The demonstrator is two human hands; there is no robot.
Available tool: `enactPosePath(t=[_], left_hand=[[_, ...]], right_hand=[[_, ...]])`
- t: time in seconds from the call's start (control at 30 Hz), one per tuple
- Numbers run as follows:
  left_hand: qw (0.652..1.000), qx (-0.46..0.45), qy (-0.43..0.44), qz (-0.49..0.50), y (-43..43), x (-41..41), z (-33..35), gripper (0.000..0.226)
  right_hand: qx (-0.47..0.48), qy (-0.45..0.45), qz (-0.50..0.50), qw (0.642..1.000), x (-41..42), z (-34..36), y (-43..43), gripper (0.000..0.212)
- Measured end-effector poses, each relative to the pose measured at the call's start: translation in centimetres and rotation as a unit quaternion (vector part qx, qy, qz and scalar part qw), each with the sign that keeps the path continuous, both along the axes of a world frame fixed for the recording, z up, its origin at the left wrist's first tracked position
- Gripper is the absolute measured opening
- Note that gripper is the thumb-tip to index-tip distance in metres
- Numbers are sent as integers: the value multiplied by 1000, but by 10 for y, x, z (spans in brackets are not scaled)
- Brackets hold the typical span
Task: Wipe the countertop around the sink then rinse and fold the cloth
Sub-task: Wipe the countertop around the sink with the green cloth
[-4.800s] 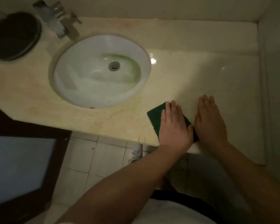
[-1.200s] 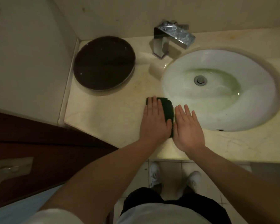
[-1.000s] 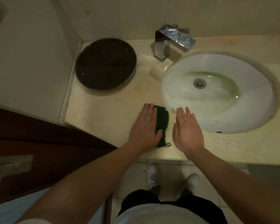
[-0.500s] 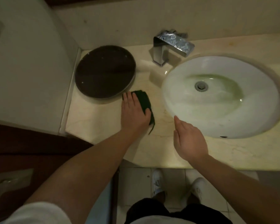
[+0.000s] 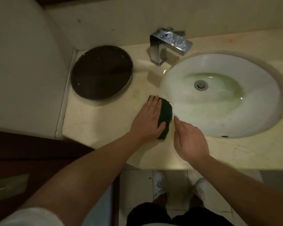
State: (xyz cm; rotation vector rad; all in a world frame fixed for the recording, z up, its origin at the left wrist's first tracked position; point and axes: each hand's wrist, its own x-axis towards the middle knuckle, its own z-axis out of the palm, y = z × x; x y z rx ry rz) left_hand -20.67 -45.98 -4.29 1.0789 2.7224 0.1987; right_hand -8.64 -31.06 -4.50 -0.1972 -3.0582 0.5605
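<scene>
Head view: wiping step; left hand flat, pressing cloth on countertop just left of sink; right hand empty, loose; next likely another wiping pass, then rinsing

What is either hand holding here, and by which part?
Nothing is gripped. The left hand lies flat, palm down, on the left part of the dark green cloth, pressing it to the countertop. The right hand is open and empty beside it.

Dark green cloth, cream marbled worktop, white sink stained green, dark brown round tray, chrome tap
</scene>
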Motion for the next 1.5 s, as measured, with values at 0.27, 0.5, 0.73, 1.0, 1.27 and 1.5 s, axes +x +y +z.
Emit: enactPosePath(t=[0.27, 0.5, 0.73, 1.0, 1.27, 1.5], left_hand=[[954, 7, 6, 300, -126, 20, 3, 84], [855, -18, 24, 517, -189, -36, 1, 87], [907, -12, 58, 416, -138, 7, -3, 84], [961, 81, -34, 262, 26, 94, 9, 78], [930, 107, -14, 352, -44, 68, 6, 65], [952, -5, 26, 304, -43, 67, -8, 70]], right_hand=[[26, 1, -3, 1000, -1, 4, -1, 53], [30, -11, -7, 999, 0, 5, -4, 50], [7, -25, -9, 1000, 0, 5, -3, 52], [-161, -5, -57, 985, 0, 11, 5, 48], [20, -6, 73, 997, -25, 20, -67, 61], [49, -49, 12, 998, 17, 10, -29, 65]])
